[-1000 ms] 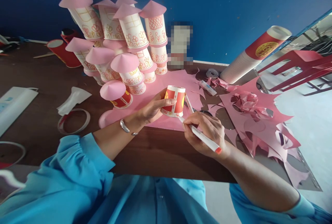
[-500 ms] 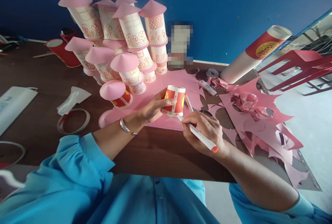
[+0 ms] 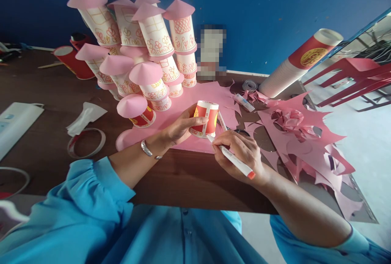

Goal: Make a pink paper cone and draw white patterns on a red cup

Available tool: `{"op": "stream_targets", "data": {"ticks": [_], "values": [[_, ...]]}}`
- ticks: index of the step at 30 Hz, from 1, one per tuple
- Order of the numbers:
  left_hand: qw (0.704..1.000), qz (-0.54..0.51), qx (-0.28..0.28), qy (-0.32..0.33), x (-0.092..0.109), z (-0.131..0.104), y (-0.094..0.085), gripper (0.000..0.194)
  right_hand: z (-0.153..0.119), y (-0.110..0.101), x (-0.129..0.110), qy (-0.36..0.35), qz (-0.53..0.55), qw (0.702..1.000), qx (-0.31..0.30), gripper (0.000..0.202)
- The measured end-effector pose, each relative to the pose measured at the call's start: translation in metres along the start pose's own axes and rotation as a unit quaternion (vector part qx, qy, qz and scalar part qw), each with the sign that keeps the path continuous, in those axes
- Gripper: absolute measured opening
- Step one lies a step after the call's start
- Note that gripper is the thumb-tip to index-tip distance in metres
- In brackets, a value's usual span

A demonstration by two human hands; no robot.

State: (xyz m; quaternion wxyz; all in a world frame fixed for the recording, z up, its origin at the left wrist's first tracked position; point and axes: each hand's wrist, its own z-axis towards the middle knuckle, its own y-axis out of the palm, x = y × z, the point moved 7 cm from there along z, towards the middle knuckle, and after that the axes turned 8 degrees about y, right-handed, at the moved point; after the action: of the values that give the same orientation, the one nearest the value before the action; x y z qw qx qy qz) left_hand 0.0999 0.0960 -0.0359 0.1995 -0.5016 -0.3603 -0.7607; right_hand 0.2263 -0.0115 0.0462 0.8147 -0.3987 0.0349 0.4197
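My left hand is closed around a red and white paper cup, held upside down with its rim low. Small drawings run along the white band near the rim. In my right hand is a white marker with a red end, its tip at the lower edge of the cup. Another white marker lies just behind the cup. Beneath both sits a pink paper sheet. To the left stand paper-cup towers with pink cone roofs and drawn flowers and windows.
Pink paper scraps cover the right side, near a tall leaning stack of paper cups. A glue stick and a tape roll lie behind. On the left are a large ring and a white box.
The marker tip has shifted slightly left along the cup's lower edge, with my right hand moving along with it. My left hand and the cup stay almost still.
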Motion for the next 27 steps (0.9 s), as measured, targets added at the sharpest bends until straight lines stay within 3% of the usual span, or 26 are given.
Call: {"op": "stream_targets", "data": {"ticks": [10,20,27], "values": [[1.0,-0.018,-0.013,0.006,0.0028,0.0007,0.0034,0.049,-0.001,0.0,0.0018,0.008,-0.004,1.0,-0.005,0.02],[0.999,-0.039,0.014,0.004,-0.0014,0.0,-0.0016,0.037,-0.0015,0.0019,0.001,0.008,-0.002,1.0,-0.007,0.019],[0.999,-0.036,0.025,-0.01,-0.005,-0.0002,-0.0042,0.04,-0.0015,0.0031,0.0027,0.02,0.001,1.0,-0.016,0.016]]}}
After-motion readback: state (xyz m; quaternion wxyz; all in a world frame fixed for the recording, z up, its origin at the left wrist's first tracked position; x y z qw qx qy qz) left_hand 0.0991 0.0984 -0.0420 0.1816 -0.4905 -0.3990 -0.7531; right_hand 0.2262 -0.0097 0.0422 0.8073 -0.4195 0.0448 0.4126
